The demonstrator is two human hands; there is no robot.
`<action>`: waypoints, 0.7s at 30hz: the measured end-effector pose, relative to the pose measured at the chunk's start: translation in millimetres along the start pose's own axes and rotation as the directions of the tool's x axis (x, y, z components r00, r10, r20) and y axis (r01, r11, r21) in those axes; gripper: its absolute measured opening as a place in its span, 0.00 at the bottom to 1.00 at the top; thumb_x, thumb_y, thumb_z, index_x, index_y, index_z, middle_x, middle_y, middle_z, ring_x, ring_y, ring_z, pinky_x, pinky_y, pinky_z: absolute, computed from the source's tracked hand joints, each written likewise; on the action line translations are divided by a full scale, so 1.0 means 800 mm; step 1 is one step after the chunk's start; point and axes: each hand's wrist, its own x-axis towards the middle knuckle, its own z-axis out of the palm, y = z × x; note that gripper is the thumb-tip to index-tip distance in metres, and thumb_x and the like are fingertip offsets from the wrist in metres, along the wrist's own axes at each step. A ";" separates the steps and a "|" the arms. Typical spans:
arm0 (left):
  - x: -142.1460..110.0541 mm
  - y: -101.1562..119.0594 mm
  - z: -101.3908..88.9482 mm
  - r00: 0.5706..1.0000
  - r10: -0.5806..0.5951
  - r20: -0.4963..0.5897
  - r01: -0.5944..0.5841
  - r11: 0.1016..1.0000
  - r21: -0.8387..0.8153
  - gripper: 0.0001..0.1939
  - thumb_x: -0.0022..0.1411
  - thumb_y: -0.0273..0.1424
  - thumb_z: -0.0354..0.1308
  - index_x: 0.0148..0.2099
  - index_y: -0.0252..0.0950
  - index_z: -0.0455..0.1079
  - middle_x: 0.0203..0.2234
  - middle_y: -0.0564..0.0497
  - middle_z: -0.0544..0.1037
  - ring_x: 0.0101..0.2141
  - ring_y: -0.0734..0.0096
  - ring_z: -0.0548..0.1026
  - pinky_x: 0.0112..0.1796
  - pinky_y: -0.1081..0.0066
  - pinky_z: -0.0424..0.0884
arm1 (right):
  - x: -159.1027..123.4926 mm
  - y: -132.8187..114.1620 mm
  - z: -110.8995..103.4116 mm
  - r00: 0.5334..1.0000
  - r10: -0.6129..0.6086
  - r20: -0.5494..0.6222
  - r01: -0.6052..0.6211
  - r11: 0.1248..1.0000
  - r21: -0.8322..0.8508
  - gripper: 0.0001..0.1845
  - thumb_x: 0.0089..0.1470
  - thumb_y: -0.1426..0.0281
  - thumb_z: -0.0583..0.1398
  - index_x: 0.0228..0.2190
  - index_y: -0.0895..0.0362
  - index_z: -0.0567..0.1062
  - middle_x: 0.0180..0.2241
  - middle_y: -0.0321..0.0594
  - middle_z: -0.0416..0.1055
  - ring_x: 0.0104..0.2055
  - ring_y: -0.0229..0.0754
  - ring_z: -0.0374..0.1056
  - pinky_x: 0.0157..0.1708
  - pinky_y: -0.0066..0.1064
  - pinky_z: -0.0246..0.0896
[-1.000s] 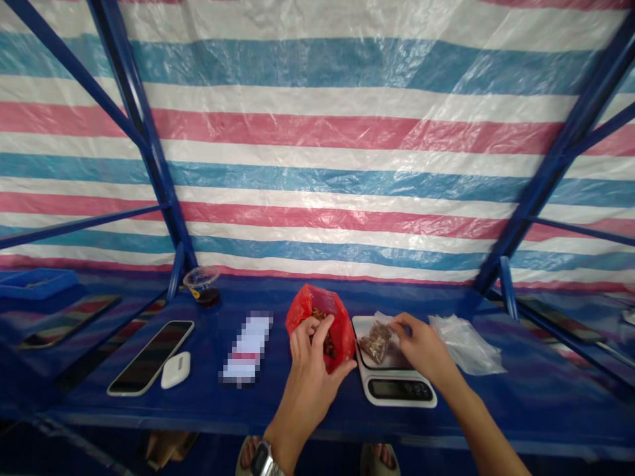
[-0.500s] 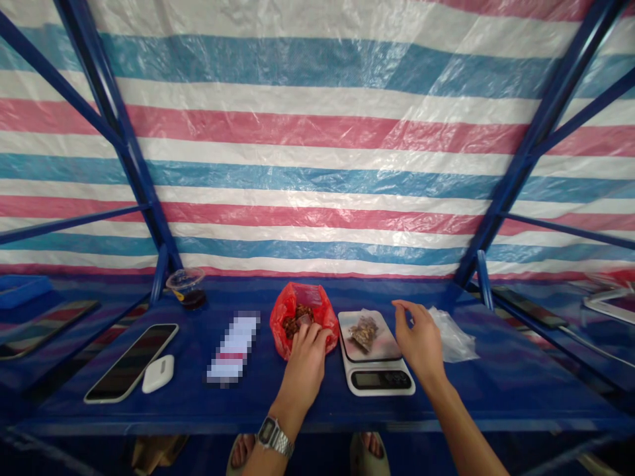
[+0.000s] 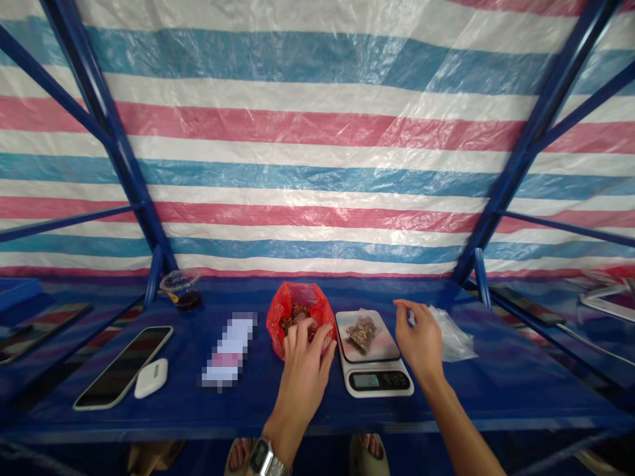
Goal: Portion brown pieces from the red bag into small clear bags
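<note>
Bare left hand [image 3: 305, 354], left of the white kitchen scale with a square plate and black display strip [image 3: 381, 382], arches over the near rim of a crumpled red plastic bag [image 3: 274, 324]; its fingers curl at the mouth, and whether they pinch anything cannot be told. Just right of the scale, the right hand [image 3: 419, 337] hovers loosely bent, with nothing visible in it, apart from the plate, perhaps so as not to press on it.

Nearest, the scale's lit display faces the person, probably for easy reading; its figures are too small to make out. The scale's long axis runs from near to far. Well to its left lie a white rounded plastic case [image 3: 151, 378] and a pale-edged phone with a dark screen [image 3: 126, 367].

On the scale's plate rests a small clear packet of brown dried pieces [image 3: 362, 332], wholly within the edges, presumably so the plate takes all its weight. Its loose film end points away from the person, and its long axis seems to run roughly near to far, slightly slanted. Left of the scale, the red bag gapes upward, showing similar brown pieces, likely kept wide for reaching in.

Thin clear plastic [image 3: 454, 336] lies on the blue desk [image 3: 516, 377] right of the scale. Far left beyond it stands a clear cup with dark liquid [image 3: 182, 291]; behind everything hangs a striped plastic sheet [image 3: 317, 158].
</note>
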 end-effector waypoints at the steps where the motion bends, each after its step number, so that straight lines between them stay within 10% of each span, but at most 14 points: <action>1: 0.000 -0.001 -0.001 1.000 0.004 -0.007 -0.004 1.000 -0.002 0.13 0.73 0.34 0.53 0.56 0.46 0.72 0.52 0.45 0.70 0.52 0.55 0.67 0.55 0.51 0.68 | 0.000 0.000 0.000 1.000 -0.003 0.000 0.003 1.000 -0.001 0.19 0.62 0.63 0.53 0.40 0.57 0.81 0.41 0.51 0.78 0.46 0.54 0.72 0.51 0.45 0.63; 21: -0.012 0.032 -0.003 0.998 -0.033 0.060 0.048 0.966 -0.255 0.11 0.72 0.30 0.52 0.51 0.47 0.74 0.44 0.48 0.76 0.47 0.58 0.72 0.49 0.56 0.72 | -0.010 0.018 0.028 0.966 -0.075 0.248 0.070 0.997 0.027 0.19 0.59 0.55 0.58 0.34 0.55 0.82 0.37 0.48 0.76 0.42 0.52 0.71 0.50 0.50 0.66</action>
